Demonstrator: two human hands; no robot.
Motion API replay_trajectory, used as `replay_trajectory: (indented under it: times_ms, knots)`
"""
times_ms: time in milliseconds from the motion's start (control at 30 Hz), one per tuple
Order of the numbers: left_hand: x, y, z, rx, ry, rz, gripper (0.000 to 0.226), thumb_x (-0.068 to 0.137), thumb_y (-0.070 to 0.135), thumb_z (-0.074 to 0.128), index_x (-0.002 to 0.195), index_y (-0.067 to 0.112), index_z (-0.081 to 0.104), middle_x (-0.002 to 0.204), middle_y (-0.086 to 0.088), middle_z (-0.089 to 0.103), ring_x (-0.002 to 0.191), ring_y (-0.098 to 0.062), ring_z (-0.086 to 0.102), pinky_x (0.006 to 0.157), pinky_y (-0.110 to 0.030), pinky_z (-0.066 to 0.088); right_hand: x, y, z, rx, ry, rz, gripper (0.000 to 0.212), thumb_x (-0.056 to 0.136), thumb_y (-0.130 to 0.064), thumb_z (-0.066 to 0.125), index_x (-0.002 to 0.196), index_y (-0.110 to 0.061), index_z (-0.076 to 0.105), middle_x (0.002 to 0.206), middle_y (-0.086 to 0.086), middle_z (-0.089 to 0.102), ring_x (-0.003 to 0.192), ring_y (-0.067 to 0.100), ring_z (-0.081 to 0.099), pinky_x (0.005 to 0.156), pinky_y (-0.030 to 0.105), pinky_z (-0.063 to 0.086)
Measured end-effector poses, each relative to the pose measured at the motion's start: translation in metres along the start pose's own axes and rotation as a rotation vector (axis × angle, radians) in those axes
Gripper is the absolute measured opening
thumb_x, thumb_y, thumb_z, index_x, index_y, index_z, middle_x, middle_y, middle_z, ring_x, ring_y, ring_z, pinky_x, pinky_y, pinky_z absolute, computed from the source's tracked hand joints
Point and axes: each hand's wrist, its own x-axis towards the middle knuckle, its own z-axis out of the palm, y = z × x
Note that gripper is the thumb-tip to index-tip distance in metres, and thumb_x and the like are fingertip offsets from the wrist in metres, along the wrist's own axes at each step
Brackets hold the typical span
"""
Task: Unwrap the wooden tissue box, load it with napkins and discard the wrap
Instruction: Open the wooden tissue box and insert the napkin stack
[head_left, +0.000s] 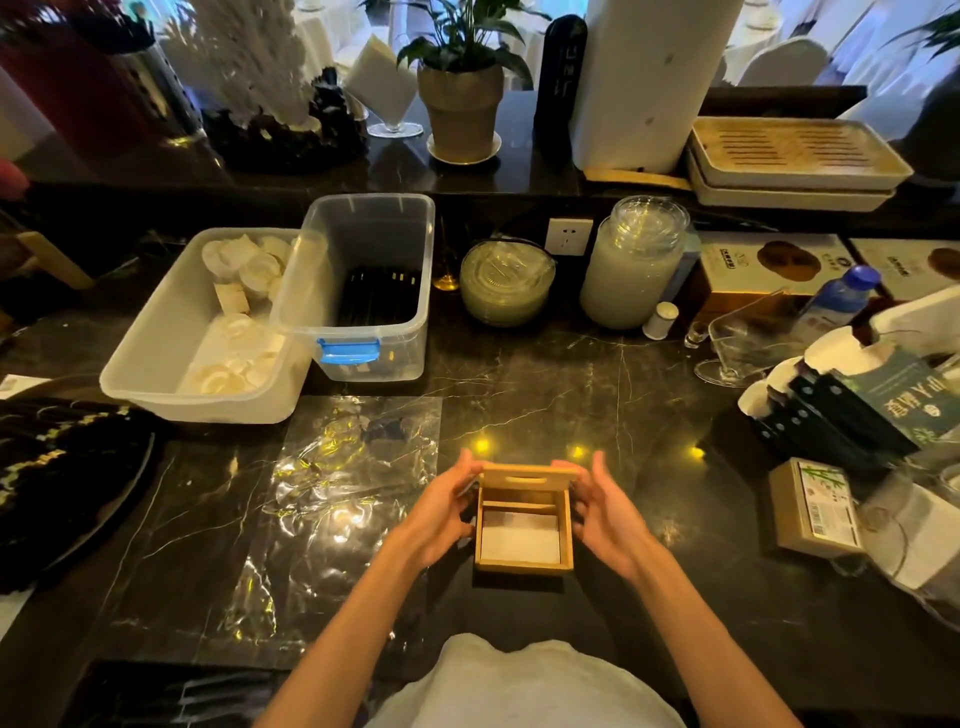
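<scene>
A small wooden tissue box (523, 564) stands open on the dark marble counter (597, 395) in front of me. White napkins (519, 540) lie flat inside it. Its slotted wooden lid (527, 479) is tilted up over the far edge of the box. My left hand (441, 512) holds the lid's left end and my right hand (605, 512) holds its right end, one on each side of the box. The clear plastic wrap (332, 499) lies flat and crinkled on the counter to the left of the box.
Two clear plastic bins (374, 358) (156, 374) stand at the back left. A glass jar (631, 270), stacked plates (506, 283) and a water bottle (839, 296) line the back. Napkin packs (815, 506) and cups (769, 395) crowd the right; a dark plate (62, 478) sits left.
</scene>
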Motion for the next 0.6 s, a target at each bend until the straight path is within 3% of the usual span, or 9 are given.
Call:
replay_trajectory:
  times_ms: [67,133,233,367,467,600]
  knots:
    - [-0.006,-0.006,-0.001,0.059,-0.011,0.043,0.032,0.092,0.041,0.057,0.119,0.025,0.064,0.127,-0.007,0.062,0.126,-0.03,0.052,0.091,-0.048,0.053,-0.003,0.007,-0.001,-0.116,0.003,-0.045,0.04,0.091,-0.05,0.056,0.131,-0.049,0.053,0.141,-0.007,0.055,0.128,0.014,0.05,0.091,0.031,0.046]
    - [-0.009,-0.011,-0.006,0.048,0.01,0.066,0.033,0.092,0.02,0.061,0.124,0.029,0.058,0.135,-0.004,0.057,0.125,-0.027,0.053,0.093,-0.049,0.054,-0.003,0.014,-0.007,-0.091,0.027,-0.094,0.06,0.089,-0.035,0.065,0.139,-0.056,0.038,0.153,-0.011,0.036,0.138,0.015,0.038,0.099,0.033,0.041]
    - [-0.012,-0.015,-0.006,0.068,0.038,0.068,0.065,0.086,-0.005,0.062,0.136,0.033,0.044,0.149,0.004,0.042,0.135,-0.021,0.044,0.101,-0.052,0.049,-0.007,0.021,-0.01,-0.104,0.024,-0.133,0.081,0.088,-0.013,0.067,0.147,-0.05,0.024,0.161,-0.005,0.023,0.145,0.016,0.03,0.115,0.045,0.031]
    - [-0.012,-0.021,0.004,0.197,0.14,0.083,0.08,0.086,-0.013,0.056,0.149,0.026,0.026,0.158,0.001,0.029,0.144,-0.018,0.031,0.11,-0.047,0.041,-0.01,0.024,-0.002,-0.19,0.057,-0.14,0.081,0.09,-0.004,0.062,0.151,-0.039,0.022,0.16,0.0,0.028,0.144,0.014,0.032,0.117,0.045,0.03]
    - [-0.011,-0.027,0.009,0.192,0.179,0.095,0.077,0.09,-0.01,0.054,0.151,0.022,0.022,0.159,-0.002,0.027,0.145,-0.018,0.029,0.116,-0.043,0.033,-0.012,0.024,0.004,-0.246,0.084,-0.136,0.074,0.094,-0.012,0.059,0.152,-0.035,0.019,0.16,-0.001,0.026,0.144,0.015,0.03,0.116,0.04,0.032]
    - [-0.016,-0.045,0.01,0.186,0.195,0.051,0.067,0.098,0.018,0.051,0.153,0.03,0.013,0.161,0.004,0.019,0.146,-0.016,0.022,0.117,-0.04,0.024,-0.021,0.029,0.003,-0.276,0.135,-0.044,0.072,0.093,-0.05,0.051,0.15,-0.048,0.006,0.162,-0.003,0.018,0.149,0.023,0.019,0.12,0.049,0.019]
